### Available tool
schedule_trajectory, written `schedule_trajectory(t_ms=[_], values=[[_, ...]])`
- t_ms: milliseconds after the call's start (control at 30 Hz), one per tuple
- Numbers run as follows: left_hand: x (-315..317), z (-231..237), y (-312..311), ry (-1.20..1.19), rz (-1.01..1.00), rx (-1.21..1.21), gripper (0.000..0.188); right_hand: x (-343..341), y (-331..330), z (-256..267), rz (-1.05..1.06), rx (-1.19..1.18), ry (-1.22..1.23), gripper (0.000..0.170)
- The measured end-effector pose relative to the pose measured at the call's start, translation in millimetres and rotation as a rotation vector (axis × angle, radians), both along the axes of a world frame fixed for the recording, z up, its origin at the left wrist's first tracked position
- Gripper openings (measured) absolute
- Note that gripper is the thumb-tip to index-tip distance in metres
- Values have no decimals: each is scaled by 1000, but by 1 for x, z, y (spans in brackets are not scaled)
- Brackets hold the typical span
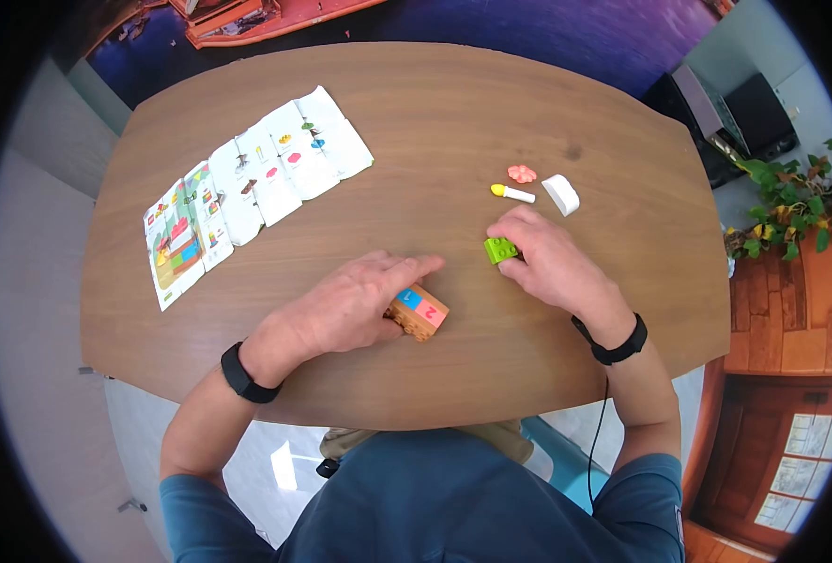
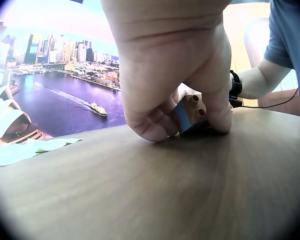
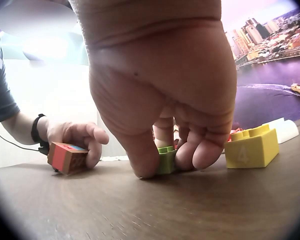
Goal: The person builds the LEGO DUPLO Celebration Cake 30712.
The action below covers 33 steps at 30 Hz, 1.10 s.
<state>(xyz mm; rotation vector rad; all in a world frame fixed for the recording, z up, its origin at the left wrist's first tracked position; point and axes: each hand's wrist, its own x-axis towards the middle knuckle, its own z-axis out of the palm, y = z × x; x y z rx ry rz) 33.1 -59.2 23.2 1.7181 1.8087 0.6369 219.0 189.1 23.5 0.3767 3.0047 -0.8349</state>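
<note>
My left hand [image 1: 345, 298] grips an orange-brown block [image 1: 419, 324] lying on its side, with blue "1" and pink "2" faces upward and studs toward me. In the left wrist view, thumb and fingers flank the block [image 2: 194, 111]. To the right, my right hand [image 1: 558, 265] pinches a small lime-green brick [image 1: 499, 250], studs up, at the tabletop. The right wrist view has this green brick [image 3: 166, 161] between thumb and fingers. A yellow brick [image 3: 250, 151] marked "4" stands beside that hand there; it cannot be seen in the head view.
Beyond my right hand lie a coral flower-shaped piece [image 1: 522, 174], a white candle-like piece with a yellow tip [image 1: 519, 195] and a white curved piece [image 1: 562, 195]. An unfolded picture sheet [image 1: 264, 188] rests at the table's left. The near table edge [image 1: 416, 418] runs before my body.
</note>
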Motion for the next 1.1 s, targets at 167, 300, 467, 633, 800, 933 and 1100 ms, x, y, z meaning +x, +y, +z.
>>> schedule_trajectory(t_ms=[167,300,467,633,800,933,1100], values=[[1,0,2,-11,9,8,86,1,1,-1,-3,4,-2,35],[-2,-6,6,-54,33,46,77,1,3,-4,7,7,18,35],[-14,-16,16,-360,131,-122,64,1,2,-3,10,25,24,37],[-21,-12,25,-735,295,-281,63,-2,0,2,-39,56,-29,41],[-24,-15,29,-887,370,-311,62,0,7,-6,-69,146,53,43],[-27,-13,29,-992,366,-324,62,2,1,1,-80,181,27,46],[-28,-19,30,-1002,342,-308,60,1,-5,10,6,260,195,49]])
